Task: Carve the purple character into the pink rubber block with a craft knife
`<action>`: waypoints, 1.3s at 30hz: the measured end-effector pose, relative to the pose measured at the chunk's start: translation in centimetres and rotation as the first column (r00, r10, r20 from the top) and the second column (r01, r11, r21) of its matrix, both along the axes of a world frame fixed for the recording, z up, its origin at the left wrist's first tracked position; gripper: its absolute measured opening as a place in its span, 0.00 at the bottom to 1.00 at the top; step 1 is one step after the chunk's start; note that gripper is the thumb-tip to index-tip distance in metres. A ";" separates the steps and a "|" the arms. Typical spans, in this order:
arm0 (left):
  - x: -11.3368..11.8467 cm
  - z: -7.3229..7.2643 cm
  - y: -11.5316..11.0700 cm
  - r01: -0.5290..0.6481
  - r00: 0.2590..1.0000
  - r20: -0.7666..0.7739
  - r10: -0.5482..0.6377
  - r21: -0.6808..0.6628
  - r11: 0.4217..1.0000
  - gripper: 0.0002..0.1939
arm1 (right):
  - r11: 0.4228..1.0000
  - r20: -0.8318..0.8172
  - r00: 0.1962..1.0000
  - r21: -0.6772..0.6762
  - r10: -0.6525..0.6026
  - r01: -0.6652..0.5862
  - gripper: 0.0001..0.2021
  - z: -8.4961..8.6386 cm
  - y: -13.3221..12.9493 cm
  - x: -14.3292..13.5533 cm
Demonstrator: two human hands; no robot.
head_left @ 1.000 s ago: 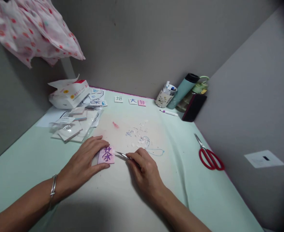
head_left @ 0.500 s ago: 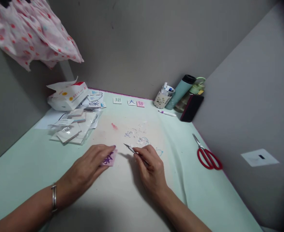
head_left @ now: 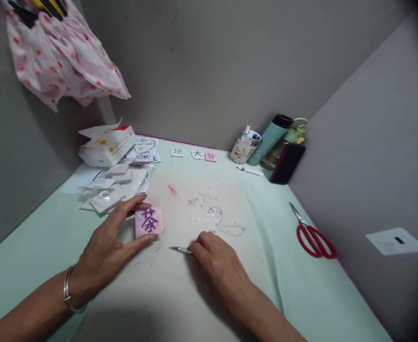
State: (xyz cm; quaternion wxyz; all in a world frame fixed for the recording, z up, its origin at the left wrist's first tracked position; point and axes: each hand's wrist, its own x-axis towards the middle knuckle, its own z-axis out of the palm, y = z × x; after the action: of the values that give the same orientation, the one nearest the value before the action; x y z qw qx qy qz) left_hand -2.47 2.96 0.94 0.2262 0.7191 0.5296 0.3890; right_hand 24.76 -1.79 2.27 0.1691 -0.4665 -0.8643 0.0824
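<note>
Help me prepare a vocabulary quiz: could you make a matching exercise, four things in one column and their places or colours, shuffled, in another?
Things
1. Scissors
2. Knife
3. Phone
4. Nearest block

Places or colours
A. Mostly black, tilted
B. Between the left hand's thumb and fingers
C. Red-handled
D. In the right hand

Pairs: 1-C, 2-D, 3-A, 4-B

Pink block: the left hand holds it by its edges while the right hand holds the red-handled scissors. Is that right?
No: the head view shows the right hand holding a craft knife, not the red-handled scissors, which lie on the table. The left hand does hold the pink block by its edges.
</note>
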 end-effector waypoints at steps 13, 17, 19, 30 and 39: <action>0.4 0.0 -0.6 0.160 0.982 -0.115 -0.147 0.113 0.981 0.31 | 0.976 -0.040 0.977 0.046 -0.209 0.211 0.11 -0.8 0.8 0.9; 0.3 0.0 -0.6 0.178 0.977 -0.142 -0.160 0.118 0.977 0.31 | 0.991 -0.077 0.988 0.025 -0.133 0.135 0.10 -0.7 0.6 0.7; 0.3 -0.1 -0.5 0.192 0.974 -0.147 -0.173 0.127 0.973 0.31 | 1.000 -0.025 1.000 -0.006 -0.002 0.002 0.10 -0.6 0.6 0.4; 0.2 -0.3 -0.4 0.198 0.970 -0.175 -0.171 0.146 0.969 0.31 | 0.997 -0.012 0.998 0.057 -0.055 0.055 0.10 -1.1 0.7 0.3; 0.2 -0.3 -0.4 0.208 0.968 -0.170 -0.187 0.116 0.971 0.31 | 0.996 -0.062 0.995 0.046 -0.077 0.080 0.11 -1.0 1.0 0.8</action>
State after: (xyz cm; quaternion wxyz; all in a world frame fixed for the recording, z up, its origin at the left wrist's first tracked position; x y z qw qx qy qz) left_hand -2.31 2.53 0.60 0.1728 0.8103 0.4444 0.3406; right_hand 25.54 -0.75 1.24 0.2094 -0.4933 -0.8415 0.0688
